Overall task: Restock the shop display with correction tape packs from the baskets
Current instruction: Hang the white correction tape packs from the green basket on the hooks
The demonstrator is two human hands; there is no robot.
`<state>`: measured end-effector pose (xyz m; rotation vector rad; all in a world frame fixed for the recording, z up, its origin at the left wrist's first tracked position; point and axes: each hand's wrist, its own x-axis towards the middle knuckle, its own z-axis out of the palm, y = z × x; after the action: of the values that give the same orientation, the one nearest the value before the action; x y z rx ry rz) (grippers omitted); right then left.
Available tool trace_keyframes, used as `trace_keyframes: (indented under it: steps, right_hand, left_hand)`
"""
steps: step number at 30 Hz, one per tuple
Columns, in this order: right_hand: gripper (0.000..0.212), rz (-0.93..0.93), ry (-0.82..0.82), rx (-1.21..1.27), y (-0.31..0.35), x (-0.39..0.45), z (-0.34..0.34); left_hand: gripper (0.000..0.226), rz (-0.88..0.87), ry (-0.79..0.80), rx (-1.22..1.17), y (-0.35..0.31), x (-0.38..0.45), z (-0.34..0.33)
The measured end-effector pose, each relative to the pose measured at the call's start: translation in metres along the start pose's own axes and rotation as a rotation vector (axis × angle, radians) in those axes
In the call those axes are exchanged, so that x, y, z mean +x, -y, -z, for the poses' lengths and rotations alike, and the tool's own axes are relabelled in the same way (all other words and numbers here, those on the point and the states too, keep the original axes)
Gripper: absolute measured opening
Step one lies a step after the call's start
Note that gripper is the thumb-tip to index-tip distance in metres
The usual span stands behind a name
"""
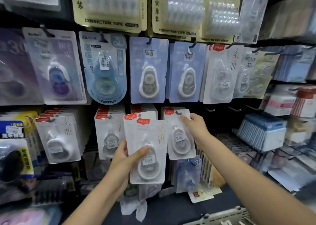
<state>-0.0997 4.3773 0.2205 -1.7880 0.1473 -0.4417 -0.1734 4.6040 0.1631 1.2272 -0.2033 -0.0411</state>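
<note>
Left forearm enters my view from bottom left, angled up and right. Left hand (pixel 125 158) raised mid-frame, fingers curled behind, thumb pressed flat across front of what it holds; grip firm. Right forearm comes in from lower right, stretched up and left, wrist nearly straight. Right hand (pixel 195 124) higher than left, index finger extended forward, fingers pinching, palm facing left.

Glossy clear plastic blisters on matt card correction tape packs (pixel 147 149).
</note>
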Motion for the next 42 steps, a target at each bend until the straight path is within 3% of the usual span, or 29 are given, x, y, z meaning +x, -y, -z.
trace_keyframes:
  steps: [5, 7, 8, 11, 13, 17, 24, 28, 31, 35, 38, 40, 42]
  right_hand:
    - [0.03, -0.005, -0.17, -0.189, -0.003, 0.004, -0.006]
    - [0.035, 0.049, -0.241, -0.144, -0.002, -0.014, -0.004]
    - [0.032, 0.069, -0.186, -0.077, -0.002, -0.027, -0.002]
    - [0.022, 0.045, 0.211, 0.023, -0.003, -0.071, 0.004]
    - [0.016, 0.054, 0.342, 0.034, -0.009, -0.087, 0.009]
    - [0.021, 0.016, 0.239, 0.084, -0.011, -0.081, 0.023]
    - [0.03, 0.062, 0.229, -0.007, -0.01, -0.045, 0.029]
    - [0.03, 0.08, 0.29, -0.045, -0.017, -0.035, 0.03]
    - [0.026, 0.051, 0.234, 0.009, -0.022, -0.028, 0.029]
    - [0.039, 0.061, 0.184, -0.157, -0.023, -0.02, 0.015]
    - [0.051, 0.144, -0.092, -0.389, -0.024, -0.027, 0.005]
    - [0.053, 0.299, -0.208, -0.38, -0.023, -0.044, 0.001]
    - [0.053, 0.33, -0.003, -0.191, -0.02, -0.065, -0.002]
  left_hand:
    - [0.072, 0.025, -0.066, -0.021, 0.002, 0.0, -0.028]
    - [0.074, 0.037, -0.083, -0.028, 0.004, 0.0, -0.038]
    - [0.074, 0.043, -0.09, -0.03, 0.004, 0.001, -0.042]
    - [0.074, 0.045, -0.096, -0.024, 0.007, 0.003, -0.054]
    - [0.072, 0.053, -0.079, -0.002, 0.008, 0.005, -0.059]
    - [0.06, 0.081, -0.061, -0.025, 0.009, 0.007, -0.057]
    - [0.048, -0.093, -0.312, 0.209, 0.0, 0.003, -0.034]
    - [0.052, -0.123, -0.298, 0.289, -0.01, -0.001, -0.021]
    - [0.052, -0.119, -0.273, 0.289, -0.012, -0.004, -0.018]
    - [0.055, -0.079, -0.259, 0.228, -0.007, -0.005, -0.027]
    - [0.056, -0.044, -0.269, 0.157, 0.0, -0.002, -0.037]
    - [0.057, -0.036, -0.266, 0.139, 0.004, 0.001, -0.045]
    - [0.058, -0.033, -0.26, 0.122, 0.005, 0.004, -0.054]
